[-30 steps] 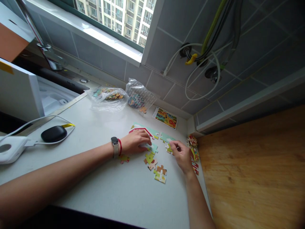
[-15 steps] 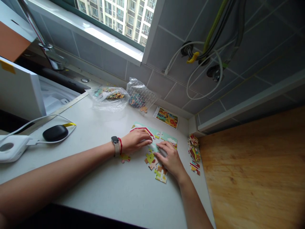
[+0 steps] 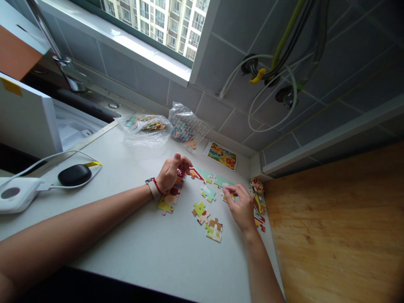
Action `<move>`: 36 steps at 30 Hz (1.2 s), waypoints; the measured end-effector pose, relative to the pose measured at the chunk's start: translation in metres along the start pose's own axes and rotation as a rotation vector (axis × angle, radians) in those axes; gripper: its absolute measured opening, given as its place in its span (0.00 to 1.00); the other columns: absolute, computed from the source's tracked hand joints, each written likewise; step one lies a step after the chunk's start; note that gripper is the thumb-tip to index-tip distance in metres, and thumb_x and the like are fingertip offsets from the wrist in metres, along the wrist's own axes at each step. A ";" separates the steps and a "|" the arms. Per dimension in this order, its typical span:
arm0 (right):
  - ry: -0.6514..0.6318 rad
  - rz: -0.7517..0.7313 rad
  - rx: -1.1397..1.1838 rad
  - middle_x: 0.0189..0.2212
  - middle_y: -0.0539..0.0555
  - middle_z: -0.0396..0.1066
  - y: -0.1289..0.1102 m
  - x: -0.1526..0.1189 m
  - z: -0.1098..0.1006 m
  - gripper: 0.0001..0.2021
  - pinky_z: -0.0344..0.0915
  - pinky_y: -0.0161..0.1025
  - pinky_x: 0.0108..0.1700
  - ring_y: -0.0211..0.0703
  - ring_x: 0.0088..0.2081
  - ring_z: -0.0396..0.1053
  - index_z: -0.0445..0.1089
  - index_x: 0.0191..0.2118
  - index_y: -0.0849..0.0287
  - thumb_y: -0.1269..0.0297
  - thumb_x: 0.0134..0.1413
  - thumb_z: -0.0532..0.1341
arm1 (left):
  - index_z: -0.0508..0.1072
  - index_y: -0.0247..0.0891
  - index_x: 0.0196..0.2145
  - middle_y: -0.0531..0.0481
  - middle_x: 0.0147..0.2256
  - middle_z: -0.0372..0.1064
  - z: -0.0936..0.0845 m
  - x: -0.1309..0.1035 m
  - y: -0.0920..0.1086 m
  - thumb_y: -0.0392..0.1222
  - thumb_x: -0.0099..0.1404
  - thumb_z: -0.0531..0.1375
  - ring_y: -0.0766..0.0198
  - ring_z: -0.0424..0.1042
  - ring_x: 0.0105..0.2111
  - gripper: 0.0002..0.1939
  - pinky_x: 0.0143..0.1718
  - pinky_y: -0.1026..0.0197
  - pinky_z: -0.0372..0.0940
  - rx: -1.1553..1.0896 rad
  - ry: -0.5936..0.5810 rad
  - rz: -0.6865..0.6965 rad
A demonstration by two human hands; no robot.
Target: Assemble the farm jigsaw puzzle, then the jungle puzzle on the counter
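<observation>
In the head view, the left hand (image 3: 174, 171) is seen near the middle of the frame, turned on its side above the joined puzzle border (image 3: 170, 199), with its fingers loosely curled; whether anything is held in it cannot be told. The right hand (image 3: 240, 206) is placed right of centre, thumb and fingertips brought close together at a green-and-white puzzle piece (image 3: 232, 197), which is partly hidden; whether it is gripped or only touched cannot be told. Between the hands, a pale-blue puzzle piece (image 3: 208, 193) is laid on the tabletop (image 3: 135, 248). Below it, a yellow-green puzzle cluster (image 3: 200, 210) and a brown-and-green puzzle cluster (image 3: 214, 230) are set. At the tabletop's right edge, a pile of puzzle pieces (image 3: 256, 185) is seen. Behind the hands, a picture card (image 3: 221, 154) and two plastic bags (image 3: 184, 128) of pieces are placed near the tiled wall (image 3: 153, 83).
</observation>
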State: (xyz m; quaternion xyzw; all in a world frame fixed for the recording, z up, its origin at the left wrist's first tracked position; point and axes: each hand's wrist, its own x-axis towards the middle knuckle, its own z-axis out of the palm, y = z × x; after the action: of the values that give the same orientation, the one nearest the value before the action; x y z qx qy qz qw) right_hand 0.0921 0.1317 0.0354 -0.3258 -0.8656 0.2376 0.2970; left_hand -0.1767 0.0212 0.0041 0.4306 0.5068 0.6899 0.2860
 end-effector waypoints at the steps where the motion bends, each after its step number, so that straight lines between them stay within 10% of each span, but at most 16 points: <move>1: -0.020 0.013 0.009 0.34 0.54 0.74 0.000 0.000 -0.003 0.14 0.70 0.41 0.39 0.46 0.35 0.72 0.78 0.37 0.55 0.52 0.69 0.62 | 0.78 0.32 0.34 0.44 0.24 0.76 0.000 0.000 0.001 0.74 0.75 0.40 0.64 0.69 0.21 0.44 0.25 0.62 0.64 0.005 0.000 0.001; 7: -0.514 -0.064 -0.081 0.37 0.51 0.74 -0.032 -0.010 -0.002 0.16 0.68 0.40 0.40 0.46 0.37 0.73 0.76 0.44 0.53 0.49 0.57 0.74 | 0.78 0.32 0.34 0.44 0.25 0.76 0.002 -0.005 0.006 0.74 0.75 0.40 0.64 0.70 0.23 0.44 0.28 0.61 0.66 0.107 -0.091 0.053; 17: -0.638 -0.039 -0.115 0.40 0.50 0.71 -0.053 -0.016 0.008 0.15 0.67 0.39 0.44 0.47 0.43 0.72 0.70 0.37 0.54 0.69 0.50 0.76 | 0.78 0.33 0.32 0.45 0.25 0.75 0.002 -0.007 0.008 0.71 0.77 0.37 0.64 0.70 0.24 0.45 0.29 0.62 0.66 0.205 -0.148 0.085; 29: -0.496 -0.144 0.122 0.46 0.54 0.70 -0.042 -0.015 0.013 0.14 0.73 0.42 0.51 0.45 0.46 0.73 0.71 0.46 0.53 0.75 0.56 0.65 | 0.78 0.33 0.33 0.45 0.25 0.76 0.002 -0.007 0.006 0.71 0.77 0.36 0.63 0.71 0.24 0.45 0.28 0.62 0.66 0.200 -0.156 0.081; 36: -0.250 -0.154 0.181 0.49 0.58 0.72 -0.033 -0.010 0.017 0.13 0.79 0.46 0.48 0.50 0.50 0.74 0.74 0.49 0.52 0.70 0.59 0.67 | 0.78 0.35 0.36 0.45 0.30 0.78 0.004 -0.011 0.005 0.65 0.80 0.39 0.60 0.76 0.33 0.39 0.41 0.58 0.69 0.293 -0.374 0.234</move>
State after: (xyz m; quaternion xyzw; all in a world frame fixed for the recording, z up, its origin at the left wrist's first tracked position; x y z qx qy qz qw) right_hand 0.0728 0.0988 0.0390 -0.1985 -0.8933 0.3296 0.2324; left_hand -0.1677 0.0125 0.0065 0.6432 0.4865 0.5458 0.2275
